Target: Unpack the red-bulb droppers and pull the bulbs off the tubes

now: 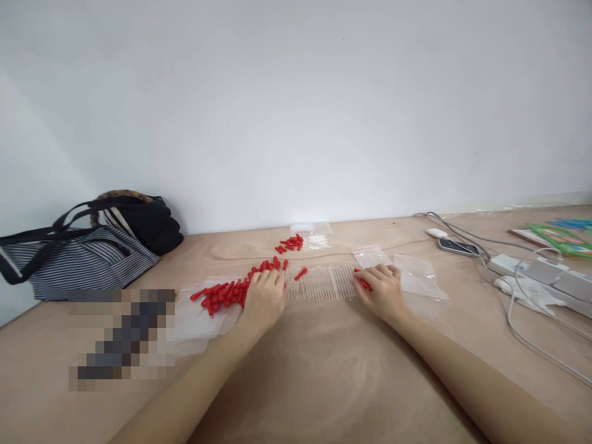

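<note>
A row of thin clear tubes (321, 283) lies side by side on the table between my two hands, and one red rubber bulb (300, 274) rests across it. My left hand (265, 299) is at the row's left end, fingers curled down and close together; what lies under the fingertips is hidden. Against that hand spreads a heap of red rubber bulbs (226, 295), partly on a clear plastic bag (194, 330). At the row's right end my right hand (383, 291) is curled around a few red bulbs (364, 283), which show between thumb and fingers.
Farther back, more red bulbs (290, 244) lie beside a bag of clear tubes (317, 239). Clear bags (419, 274) lie right of my right hand. A striped bag (92, 259) stands left. Rightward are a phone-like device (457, 247), a power strip (546, 274) and cables.
</note>
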Demonstrator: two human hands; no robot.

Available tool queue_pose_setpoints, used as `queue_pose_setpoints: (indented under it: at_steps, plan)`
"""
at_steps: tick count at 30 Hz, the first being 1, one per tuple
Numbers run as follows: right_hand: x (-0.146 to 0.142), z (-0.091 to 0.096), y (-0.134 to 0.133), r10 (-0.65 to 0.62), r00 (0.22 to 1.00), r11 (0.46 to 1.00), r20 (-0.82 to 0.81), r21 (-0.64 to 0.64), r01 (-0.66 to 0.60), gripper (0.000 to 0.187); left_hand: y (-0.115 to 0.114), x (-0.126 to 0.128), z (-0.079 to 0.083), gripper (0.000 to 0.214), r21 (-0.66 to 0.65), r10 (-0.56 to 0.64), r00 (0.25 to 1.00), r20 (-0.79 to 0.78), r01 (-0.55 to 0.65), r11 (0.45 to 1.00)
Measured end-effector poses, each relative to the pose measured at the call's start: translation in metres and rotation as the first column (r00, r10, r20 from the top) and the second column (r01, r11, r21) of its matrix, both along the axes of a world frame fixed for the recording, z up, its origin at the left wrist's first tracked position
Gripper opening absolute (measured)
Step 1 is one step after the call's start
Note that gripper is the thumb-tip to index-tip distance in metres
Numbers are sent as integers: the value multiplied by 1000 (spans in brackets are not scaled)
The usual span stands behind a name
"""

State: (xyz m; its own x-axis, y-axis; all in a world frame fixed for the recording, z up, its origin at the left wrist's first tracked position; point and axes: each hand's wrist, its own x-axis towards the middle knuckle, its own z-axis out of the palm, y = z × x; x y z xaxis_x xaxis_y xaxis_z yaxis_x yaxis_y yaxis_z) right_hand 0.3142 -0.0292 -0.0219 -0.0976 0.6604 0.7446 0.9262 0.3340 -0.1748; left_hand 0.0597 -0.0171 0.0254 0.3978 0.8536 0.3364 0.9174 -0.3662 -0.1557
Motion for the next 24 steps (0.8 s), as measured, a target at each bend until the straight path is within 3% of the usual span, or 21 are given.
queue_pose_setpoints:
  at_steps: [2, 5, 7, 11, 24]
  plan:
    - [-19, 1, -13, 223, 974, 975, 44, 11, -224, 21, -21, -6, -14, 25, 214, -278, 952, -127, 300, 930]
    - [-49, -1, -32, 436, 892, 897, 123, 23, -442, 31, -41, -13, -32, 28, 340, -433, 870, -235, 491, 802]
    - [-64, -4, -39, 473, 865, 871, 168, 56, -487, 24, -45, -15, -37, 30, 363, -469, 852, -232, 523, 771]
    - [-76, -9, -41, 443, 880, 885, 169, 71, -459, 11, -44, -13, -39, 35, 344, -525, 829, -193, 558, 755]
    - [-73, -11, -42, 442, 889, 891, 118, 56, -450, 10, -44, -6, -37, 32, 335, -582, 800, -148, 594, 731]
